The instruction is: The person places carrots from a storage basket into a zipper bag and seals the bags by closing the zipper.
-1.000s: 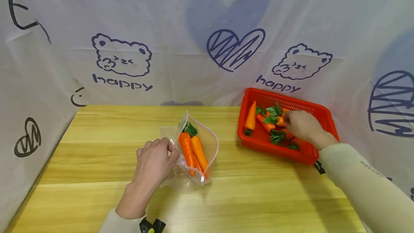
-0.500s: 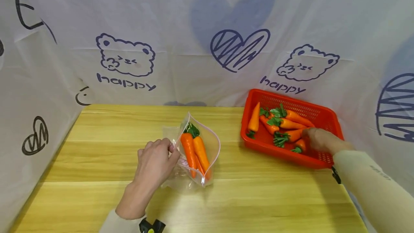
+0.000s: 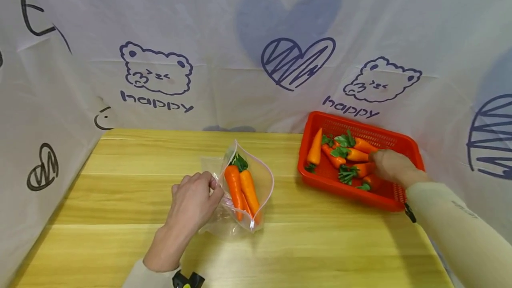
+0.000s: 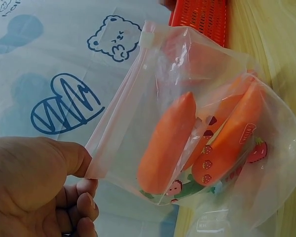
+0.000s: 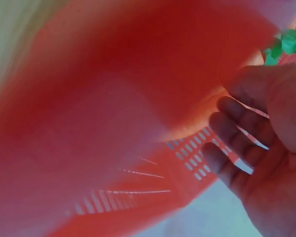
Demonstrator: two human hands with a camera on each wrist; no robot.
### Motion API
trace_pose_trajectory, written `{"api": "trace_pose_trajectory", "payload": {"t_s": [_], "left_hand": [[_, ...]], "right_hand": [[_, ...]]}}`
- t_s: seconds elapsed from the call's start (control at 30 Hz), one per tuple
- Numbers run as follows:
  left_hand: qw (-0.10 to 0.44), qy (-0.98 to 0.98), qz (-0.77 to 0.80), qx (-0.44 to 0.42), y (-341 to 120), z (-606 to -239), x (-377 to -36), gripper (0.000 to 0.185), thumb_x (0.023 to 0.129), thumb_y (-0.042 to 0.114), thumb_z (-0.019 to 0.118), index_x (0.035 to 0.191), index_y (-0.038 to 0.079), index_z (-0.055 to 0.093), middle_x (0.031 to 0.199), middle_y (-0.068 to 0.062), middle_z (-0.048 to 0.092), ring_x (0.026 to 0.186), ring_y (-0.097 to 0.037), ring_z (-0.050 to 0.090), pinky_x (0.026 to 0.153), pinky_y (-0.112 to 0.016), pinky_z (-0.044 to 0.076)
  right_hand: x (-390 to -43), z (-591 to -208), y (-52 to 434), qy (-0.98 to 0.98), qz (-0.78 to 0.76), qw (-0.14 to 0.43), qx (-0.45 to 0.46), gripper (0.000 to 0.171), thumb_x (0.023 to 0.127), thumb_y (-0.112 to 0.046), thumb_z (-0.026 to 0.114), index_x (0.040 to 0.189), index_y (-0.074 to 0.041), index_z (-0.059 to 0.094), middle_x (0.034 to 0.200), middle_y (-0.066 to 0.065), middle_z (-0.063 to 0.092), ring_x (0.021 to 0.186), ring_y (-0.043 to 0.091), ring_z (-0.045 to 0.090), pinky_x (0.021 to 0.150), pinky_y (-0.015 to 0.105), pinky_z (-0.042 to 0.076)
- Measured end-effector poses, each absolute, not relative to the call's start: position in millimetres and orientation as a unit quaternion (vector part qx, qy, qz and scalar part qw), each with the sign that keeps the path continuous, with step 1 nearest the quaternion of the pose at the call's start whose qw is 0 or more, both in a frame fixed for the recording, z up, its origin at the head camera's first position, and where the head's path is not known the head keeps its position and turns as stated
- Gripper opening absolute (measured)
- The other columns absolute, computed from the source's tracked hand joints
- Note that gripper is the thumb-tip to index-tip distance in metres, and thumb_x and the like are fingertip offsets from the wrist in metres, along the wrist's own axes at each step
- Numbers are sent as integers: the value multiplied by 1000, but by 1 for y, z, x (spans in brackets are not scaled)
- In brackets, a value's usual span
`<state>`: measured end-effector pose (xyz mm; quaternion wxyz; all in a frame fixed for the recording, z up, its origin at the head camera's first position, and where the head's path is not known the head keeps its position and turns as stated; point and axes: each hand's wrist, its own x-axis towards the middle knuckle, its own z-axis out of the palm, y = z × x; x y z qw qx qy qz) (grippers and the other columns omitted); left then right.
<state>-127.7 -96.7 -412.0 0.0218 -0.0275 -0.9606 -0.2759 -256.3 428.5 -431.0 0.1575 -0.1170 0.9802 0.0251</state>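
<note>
At the table's middle, a clear zip bag (image 3: 265, 177) lies with its mouth spread and its slider near the front. Inside are orange toy carrots (image 3: 233, 186) with green tops. My left hand (image 3: 194, 201) pinches the bag's zip edge between thumb and fingers, plainly seen in the left wrist view. To the right, my right hand (image 3: 394, 167) reaches into a red basket (image 3: 348, 192), over the thick ends of several carrots (image 3: 358, 155). In the right wrist view its fingers (image 5: 234, 140) are loosely bent, fingertips beside an orange surface; the blurred basket wall fills much of that view.
The wooden table (image 3: 132, 168) has a printed white cloth (image 3: 224, 83) hanging behind it and along the sides. The basket stands near the back right, close to the cloth. One carrot (image 3: 315, 148) lies apart along the basket's left wall.
My right hand has moved from the leafy middle of the basket to its right side, uncovering more carrots, then shifted slightly back left. My left hand keeps its hold on the bag.
</note>
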Motion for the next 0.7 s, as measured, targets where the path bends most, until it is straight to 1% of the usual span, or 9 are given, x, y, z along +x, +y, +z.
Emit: {"api": "trace_pose_trajectory", "payload": {"t_s": [0.07,0.13,0.23,0.37,0.43,0.5,0.53,0.6,0.7], "left_hand": [[22,-961,-275,-27,-98,-412,-128,14,95,20,62,83,14,62,74,-1,55,81,-26,52,75,-41,32],[22,-961,-275,-26,-98,-412,-128,14,95,20,63,83,14,62,74,-1,55,80,-26,51,75,-40,31],[19,-961,-273,-25,-99,-412,-128,13,95,20,63,83,14,61,75,0,55,80,-26,51,76,-41,32],[13,-962,-271,-25,-101,-413,-128,13,95,20,62,83,15,61,76,0,56,83,-26,52,76,-41,32],[12,-962,-270,-23,-101,-413,-128,13,95,21,62,83,15,61,76,0,56,84,-27,52,77,-41,32],[11,-962,-270,-23,-101,-414,-129,13,95,21,63,83,15,61,76,0,55,84,-26,52,76,-40,31],[11,-962,-271,-23,-102,-414,-129,13,95,21,63,83,16,61,75,1,55,84,-26,52,76,-40,31],[12,-962,-271,-23,-102,-415,-129,14,94,21,64,82,16,60,75,1,55,82,-26,51,76,-40,31],[11,-962,-271,-27,-102,-415,-128,15,94,21,65,81,16,60,74,1,54,80,-24,50,75,-39,30]], "right_hand": [[-260,-426,427,983,29,141,-110,18,91,-12,65,105,-1,69,93,15,72,88,39,70,81,60,57],[-264,-421,428,985,29,133,-106,17,90,-9,64,104,-1,67,98,17,72,93,41,69,82,62,55],[-272,-417,431,984,28,145,-95,12,90,-10,64,99,-2,62,95,17,69,90,39,67,82,61,54],[-281,-411,434,982,26,168,-85,19,91,-13,65,105,1,62,101,19,70,94,40,66,87,61,53],[-286,-409,434,981,30,168,-89,22,91,-13,65,106,2,62,103,21,70,96,42,66,87,62,53],[-292,-409,433,981,37,162,-98,23,90,-12,66,107,4,61,101,21,69,96,43,67,89,64,53],[-295,-409,432,981,41,159,-106,27,90,-11,66,110,6,61,103,23,69,98,45,67,91,64,53],[-300,-412,431,980,40,156,-116,27,90,-10,66,109,8,59,98,23,68,95,45,67,92,64,53],[-306,-420,432,979,28,172,-108,27,92,-8,62,111,10,54,98,24,65,93,44,66,95,64,52]]}}
